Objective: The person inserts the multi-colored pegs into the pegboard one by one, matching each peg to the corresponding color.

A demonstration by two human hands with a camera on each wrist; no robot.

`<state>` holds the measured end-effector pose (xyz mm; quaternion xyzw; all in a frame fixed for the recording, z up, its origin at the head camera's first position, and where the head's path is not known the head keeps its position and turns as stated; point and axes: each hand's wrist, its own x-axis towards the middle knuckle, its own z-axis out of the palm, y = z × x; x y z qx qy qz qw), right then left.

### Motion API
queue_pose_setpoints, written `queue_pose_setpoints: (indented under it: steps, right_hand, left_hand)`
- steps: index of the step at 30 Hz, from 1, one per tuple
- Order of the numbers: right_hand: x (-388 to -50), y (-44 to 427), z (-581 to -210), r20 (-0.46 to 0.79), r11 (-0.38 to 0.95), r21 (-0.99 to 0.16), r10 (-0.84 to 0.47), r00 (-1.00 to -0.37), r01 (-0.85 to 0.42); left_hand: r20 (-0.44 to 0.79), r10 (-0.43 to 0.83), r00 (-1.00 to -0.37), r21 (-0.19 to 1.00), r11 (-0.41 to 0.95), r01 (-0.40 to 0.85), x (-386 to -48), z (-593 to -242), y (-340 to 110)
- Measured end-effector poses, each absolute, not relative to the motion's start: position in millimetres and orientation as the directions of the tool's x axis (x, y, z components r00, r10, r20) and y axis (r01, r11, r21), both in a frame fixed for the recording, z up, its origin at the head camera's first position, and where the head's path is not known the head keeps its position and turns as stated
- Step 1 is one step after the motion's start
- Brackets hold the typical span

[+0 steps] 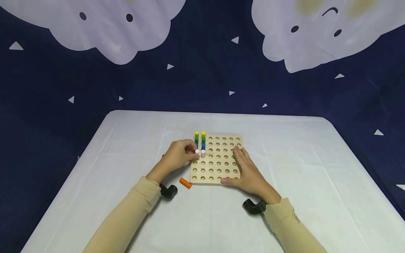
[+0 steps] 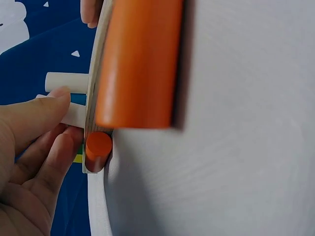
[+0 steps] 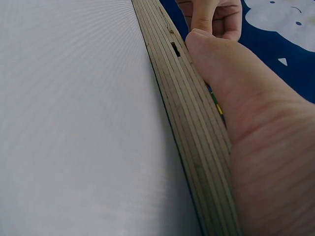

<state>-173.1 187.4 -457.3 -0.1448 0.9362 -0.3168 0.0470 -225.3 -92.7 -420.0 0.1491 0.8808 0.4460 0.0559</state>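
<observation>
My left hand [image 1: 178, 154] pinches a white peg [image 2: 75, 115] between thumb and fingers at the left column of a pale wooden pegboard [image 1: 219, 167]. In the left wrist view this peg leans slightly, its lower end against the board; whether it sits in a hole is hidden. Another white peg [image 1: 203, 154] stands upright in the column beside it. Behind them, yellow pegs [image 1: 203, 134], green pegs [image 1: 203, 140] and blue pegs [image 1: 203, 146] stand in two columns. My right hand [image 1: 250, 175] rests on the board's right side, thumb at the near edge.
An orange peg [image 1: 185, 183] lies on the white-covered table [image 1: 209, 218] by the board's near left corner. Another orange peg [image 2: 99, 150] is beside the board's left side, mostly hidden by the left hand in the head view. Dark cloth [image 1: 202, 80] hangs behind the table.
</observation>
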Motion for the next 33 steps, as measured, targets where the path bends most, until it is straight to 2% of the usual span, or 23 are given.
queue_pose_setpoints:
  steps: [12,17,23,28,33]
  right_hand:
    - [-173,186,-459,0.0,0.761,-0.599,-0.311,-0.95,-0.249]
    - [-173,187,-457,0.001,0.762,-0.599,-0.309,-0.951,-0.248]
    - [-172,187,-457,-0.005,0.762,-0.599,-0.309,-0.951,-0.245]
    - [-172,188,-457,-0.012,0.765,-0.597,-0.307,-0.952,-0.24]
    - [-172,188,-456,-0.012,0.768,-0.592,-0.309,-0.951,-0.243]
  left_hand:
    - [0.011,0.271,-0.963,0.777,0.604,0.179,-224,-422,-97]
    - [0.029,0.28,-0.96,0.759,0.619,0.203,-225,-418,-104]
    - [0.07,0.197,-0.978,0.748,0.638,0.182,-221,-411,-134]
    - [0.027,0.123,-0.992,0.741,0.663,0.103,-210,-411,-160]
    - [0.001,0.101,-0.995,0.678,0.731,0.075,-202,-416,-171]
